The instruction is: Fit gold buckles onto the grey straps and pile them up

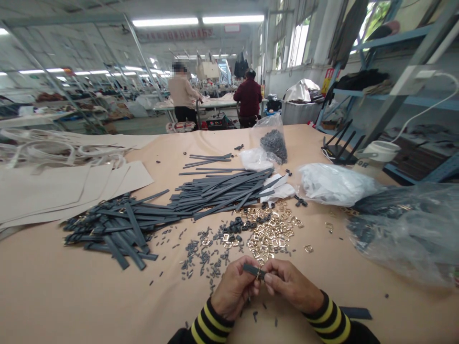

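Both hands meet low in the middle of the view, around one dark grey strap (pixel 251 269) with a gold buckle (pixel 258 273) on it. My left hand (pixel 234 286) pinches the strap on the left of the buckle. The fingers of my right hand (pixel 292 284) are closed on the strap at the right of the buckle. Just beyond the hands lies a heap of gold buckles (pixel 270 234). Small dark cut pieces (pixel 204 258) are scattered to its left, and dark loops (pixel 238 224) sit among the buckles.
Long dark straps (pixel 222 191) lie across the table (pixel 172 306); straps with buckles (pixel 118 227) are piled left. Beige panels (pixel 53 191) cover the far left. Plastic bags (pixel 333 184), a router (pixel 344 148) and a shelf post stand right. Two people (pixel 182 93) work beyond the table.
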A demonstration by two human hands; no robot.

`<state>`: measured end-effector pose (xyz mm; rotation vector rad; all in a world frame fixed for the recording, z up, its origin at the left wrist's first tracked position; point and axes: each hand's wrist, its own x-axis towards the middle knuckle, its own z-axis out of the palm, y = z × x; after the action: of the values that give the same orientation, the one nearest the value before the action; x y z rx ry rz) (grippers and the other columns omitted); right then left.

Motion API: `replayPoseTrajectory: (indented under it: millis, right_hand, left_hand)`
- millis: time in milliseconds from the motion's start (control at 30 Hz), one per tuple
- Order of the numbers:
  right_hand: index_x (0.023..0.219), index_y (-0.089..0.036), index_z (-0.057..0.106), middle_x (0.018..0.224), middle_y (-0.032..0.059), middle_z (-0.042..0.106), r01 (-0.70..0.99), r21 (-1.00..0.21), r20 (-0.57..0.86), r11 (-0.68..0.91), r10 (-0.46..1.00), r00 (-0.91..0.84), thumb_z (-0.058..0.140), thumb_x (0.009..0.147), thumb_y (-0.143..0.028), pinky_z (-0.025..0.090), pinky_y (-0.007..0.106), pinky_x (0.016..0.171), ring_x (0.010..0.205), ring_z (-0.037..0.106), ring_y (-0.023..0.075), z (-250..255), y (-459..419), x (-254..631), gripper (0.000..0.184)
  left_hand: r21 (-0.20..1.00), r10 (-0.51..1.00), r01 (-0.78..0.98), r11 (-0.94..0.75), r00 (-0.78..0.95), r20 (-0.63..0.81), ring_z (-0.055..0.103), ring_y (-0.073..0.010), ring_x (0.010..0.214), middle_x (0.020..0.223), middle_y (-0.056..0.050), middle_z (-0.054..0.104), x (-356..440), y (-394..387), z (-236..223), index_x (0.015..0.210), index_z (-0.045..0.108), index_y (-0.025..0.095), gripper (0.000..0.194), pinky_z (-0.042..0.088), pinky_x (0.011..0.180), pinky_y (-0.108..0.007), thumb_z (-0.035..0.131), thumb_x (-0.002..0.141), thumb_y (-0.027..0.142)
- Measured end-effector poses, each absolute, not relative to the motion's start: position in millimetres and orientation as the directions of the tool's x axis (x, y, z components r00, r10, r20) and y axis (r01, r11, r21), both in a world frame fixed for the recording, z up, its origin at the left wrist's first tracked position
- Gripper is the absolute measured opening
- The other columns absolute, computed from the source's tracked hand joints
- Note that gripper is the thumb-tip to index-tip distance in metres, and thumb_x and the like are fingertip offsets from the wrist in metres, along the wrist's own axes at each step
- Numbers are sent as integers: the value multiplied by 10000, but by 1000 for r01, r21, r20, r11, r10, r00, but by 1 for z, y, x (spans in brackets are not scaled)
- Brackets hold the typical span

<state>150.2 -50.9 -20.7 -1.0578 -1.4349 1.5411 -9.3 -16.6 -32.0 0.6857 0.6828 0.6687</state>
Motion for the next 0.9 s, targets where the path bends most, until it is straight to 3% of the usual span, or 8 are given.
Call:
replayPoseTrajectory:
  millis: [200, 500, 667, 767, 900]
  right_hand:
    - [825, -147, 537, 792, 28, 606, -16, -997, -67, -80, 919, -390, 450, 834, -294, 384, 190, 501, 527, 487, 68, -11, -56, 147, 171]
    - [824, -190, 404, 675, 1, 644, 10, -995, -94, -95, 965, -243, 451, 841, -283, 391, 185, 432, 438, 515, 78, -17, -59, 135, 106]
    - [838, -191, 452, 601, -36, 595, 92, -994, -68, -50, 977, -203, 477, 825, -281, 376, 172, 410, 397, 468, 65, -14, -60, 129, 94]
    - [778, -185, 480, 592, -42, 569, 132, -991, -64, -37, 976, -206, 467, 818, -228, 376, 167, 417, 398, 460, 58, -10, -60, 129, 61]
    - [758, -183, 488, 598, -42, 565, 189, -982, -58, -19, 977, -207, 474, 801, -180, 392, 169, 448, 433, 489, 65, -8, -58, 132, 46]
  left_hand:
    - [763, 758, -356, 540, 601, -255, 475, -48, 439, 520, 37, 519, -9, -18, -30, 751, 438, 154, 244, 331, 430, -137, 624, 725, 308]
    - [858, 745, -259, 444, 639, -192, 452, -61, 463, 533, 31, 525, -10, -19, -35, 751, 425, 160, 242, 332, 451, -167, 600, 738, 328]
    - [915, 756, -172, 366, 628, -185, 459, -76, 461, 517, 22, 519, -12, -20, -33, 739, 453, 146, 242, 317, 459, -187, 552, 763, 366]
    - [936, 757, -172, 306, 640, -130, 506, -107, 575, 620, -16, 551, -18, -22, -28, 767, 512, 125, 232, 362, 538, -214, 545, 765, 354]
    - [914, 724, -190, 358, 675, -143, 520, -139, 679, 734, -46, 555, -24, -23, -28, 827, 550, 115, 253, 391, 624, -254, 518, 776, 360]
